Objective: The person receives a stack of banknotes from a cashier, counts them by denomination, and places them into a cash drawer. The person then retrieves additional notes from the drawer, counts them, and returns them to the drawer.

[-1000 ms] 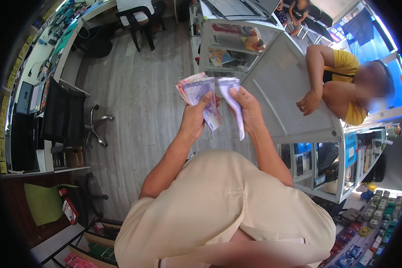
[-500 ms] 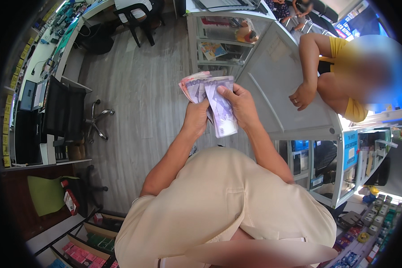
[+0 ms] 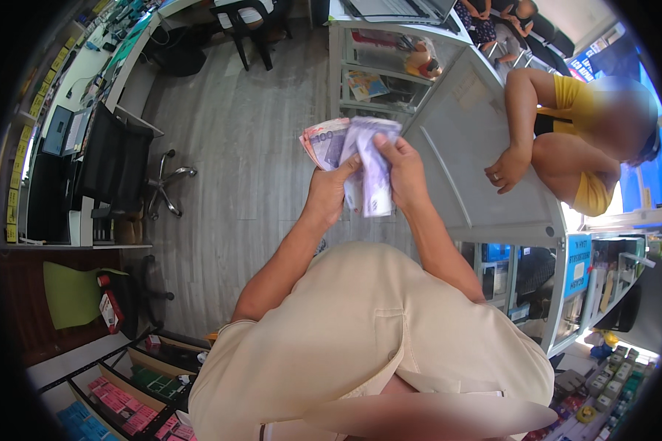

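Both my hands are in front of my chest, closed on paper money. My left hand grips a fanned stack of banknotes, purple ones on top with reddish-orange edges behind. My left thumb lies across the notes. My right hand pinches some purple banknotes that hang downward, with its thumb near their upper end. These overlap the left stack and are slightly smeared by motion. How many notes each hand holds cannot be made out.
On the right, a person in yellow leans an arm on the glass display counter. A black office chair stands left by a long cluttered workbench. Shelves with small boxes lie at lower left. Other people sit farther back.
The purple notes in my right hand have shifted and bent against the left stack, whose fan shows more. The view has turned slightly, and the person in yellow sits a little lower in it.
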`<action>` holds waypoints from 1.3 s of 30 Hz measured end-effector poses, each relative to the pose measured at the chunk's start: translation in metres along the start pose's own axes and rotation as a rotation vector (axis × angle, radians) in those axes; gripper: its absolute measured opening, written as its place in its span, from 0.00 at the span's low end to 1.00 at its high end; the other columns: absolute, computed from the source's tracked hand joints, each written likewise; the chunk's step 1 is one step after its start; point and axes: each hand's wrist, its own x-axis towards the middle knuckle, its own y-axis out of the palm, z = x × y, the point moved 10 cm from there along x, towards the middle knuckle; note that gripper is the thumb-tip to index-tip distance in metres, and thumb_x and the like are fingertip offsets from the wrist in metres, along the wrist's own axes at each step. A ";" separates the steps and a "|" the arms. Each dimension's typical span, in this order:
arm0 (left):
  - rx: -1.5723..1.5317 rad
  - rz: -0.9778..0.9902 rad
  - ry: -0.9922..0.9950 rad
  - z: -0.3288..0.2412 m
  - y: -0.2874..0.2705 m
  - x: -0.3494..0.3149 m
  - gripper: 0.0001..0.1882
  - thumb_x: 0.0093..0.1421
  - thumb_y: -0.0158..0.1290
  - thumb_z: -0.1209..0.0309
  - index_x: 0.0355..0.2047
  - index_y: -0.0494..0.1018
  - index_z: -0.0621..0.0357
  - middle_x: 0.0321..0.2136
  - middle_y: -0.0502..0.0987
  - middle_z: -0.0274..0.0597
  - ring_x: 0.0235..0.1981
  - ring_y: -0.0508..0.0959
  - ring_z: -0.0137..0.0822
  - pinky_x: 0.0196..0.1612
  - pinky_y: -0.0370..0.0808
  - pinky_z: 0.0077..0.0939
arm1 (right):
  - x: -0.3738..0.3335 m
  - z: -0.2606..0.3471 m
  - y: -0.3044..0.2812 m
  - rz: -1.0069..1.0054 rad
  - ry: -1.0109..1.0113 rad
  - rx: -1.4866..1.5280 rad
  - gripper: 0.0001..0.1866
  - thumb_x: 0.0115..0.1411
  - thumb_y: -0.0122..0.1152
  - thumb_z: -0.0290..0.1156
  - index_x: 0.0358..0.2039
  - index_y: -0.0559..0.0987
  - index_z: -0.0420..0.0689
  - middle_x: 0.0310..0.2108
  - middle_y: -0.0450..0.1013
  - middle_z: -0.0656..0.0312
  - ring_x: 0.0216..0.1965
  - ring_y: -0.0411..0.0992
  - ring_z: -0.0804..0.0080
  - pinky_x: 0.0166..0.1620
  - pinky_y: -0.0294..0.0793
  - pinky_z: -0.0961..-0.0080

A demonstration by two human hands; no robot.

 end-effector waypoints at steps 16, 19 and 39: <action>-0.171 -0.005 -0.092 -0.045 -0.065 -0.005 0.20 0.69 0.60 0.62 0.53 0.74 0.65 0.42 0.80 0.44 0.45 0.82 0.38 0.55 0.79 0.37 | 0.013 -0.033 0.066 0.003 0.129 0.473 0.15 0.70 0.63 0.36 0.49 0.75 0.39 0.34 0.75 0.65 0.29 0.72 0.81 0.34 0.76 0.79; -0.144 0.030 -0.040 -0.057 -0.076 -0.001 0.22 0.68 0.61 0.61 0.53 0.73 0.65 0.43 0.79 0.45 0.45 0.82 0.38 0.55 0.79 0.37 | 0.006 -0.033 0.065 0.000 0.152 0.450 0.15 0.71 0.61 0.37 0.49 0.75 0.39 0.30 0.70 0.67 0.22 0.62 0.85 0.26 0.67 0.84; -0.131 0.060 0.005 -0.061 -0.080 0.010 0.20 0.69 0.60 0.63 0.53 0.73 0.65 0.43 0.79 0.42 0.45 0.81 0.36 0.54 0.79 0.36 | -0.007 -0.036 0.103 0.232 0.080 0.246 0.11 0.68 0.67 0.35 0.43 0.78 0.43 0.28 0.73 0.69 0.24 0.68 0.84 0.28 0.69 0.84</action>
